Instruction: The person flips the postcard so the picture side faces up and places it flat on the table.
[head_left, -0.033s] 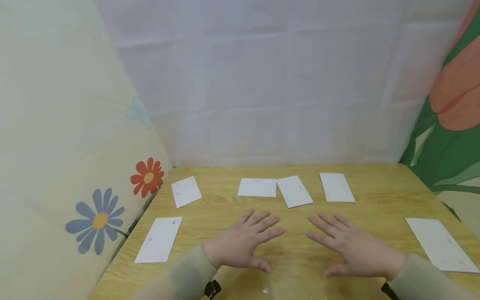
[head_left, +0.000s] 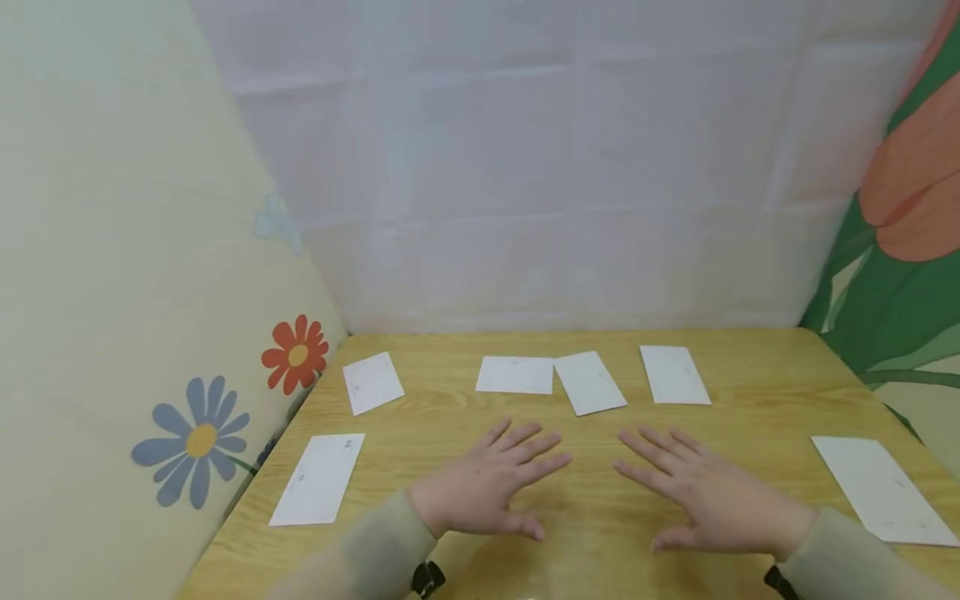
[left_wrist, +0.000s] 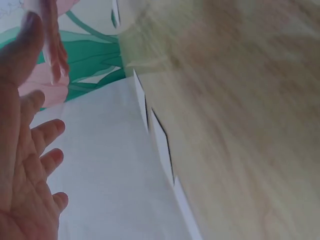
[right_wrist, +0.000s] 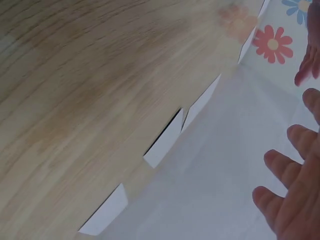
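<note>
My left hand (head_left: 491, 479) is held over the wooden table (head_left: 570, 533), palm down, with the fingers straight and spread. Opposite it, my right hand (head_left: 708, 496) hovers in the same way, its fingertips angled toward the left hand. Neither hand holds anything, and the wrist views show both above the tabletop. Beyond the fingertips lie a sideways white card (head_left: 514, 375), a tilted white card (head_left: 590, 383) touching its corner, and an upright white card (head_left: 674, 375). Small faint marks show on several cards.
At the left lie a back card (head_left: 372, 383) and a longer front card (head_left: 318, 480). Another card (head_left: 885, 489) is by the right edge. A white cloth (head_left: 525, 183) hangs behind the table, with flower-printed cloths (head_left: 150, 250) at both sides. Dark wrist straps (head_left: 427, 577) show below the sleeves.
</note>
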